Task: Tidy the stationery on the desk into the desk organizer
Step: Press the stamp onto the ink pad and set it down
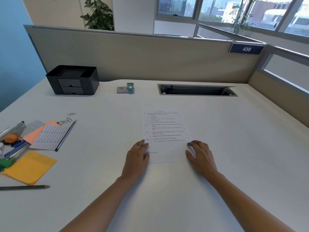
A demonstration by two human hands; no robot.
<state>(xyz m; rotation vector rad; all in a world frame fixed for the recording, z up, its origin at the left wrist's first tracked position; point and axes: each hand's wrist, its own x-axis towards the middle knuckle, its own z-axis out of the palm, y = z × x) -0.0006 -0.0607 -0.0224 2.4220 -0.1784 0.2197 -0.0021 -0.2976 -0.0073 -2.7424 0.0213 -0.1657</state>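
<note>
A black desk organizer (90, 81) with two small drawers stands at the back left of the desk. A printed sheet of paper (164, 131) lies flat in the middle. My left hand (138, 155) rests palm down on the sheet's lower left corner, holding nothing. My right hand (201, 155) lies flat beside the sheet's lower right edge, fingers apart. At the left lie an orange sticky pad (31, 166), a pink pad (36, 133), label sheets (49, 137), a dark pencil (66, 134), a second pencil (25, 187), paper clips (69, 119) and a heap of pens and markers (13, 144).
A small grey and teal stapler-like item (126, 88) sits at the back centre. A recessed cable tray (197, 90) opens in the desk at the back right. A beige partition (142, 56) walls the far side.
</note>
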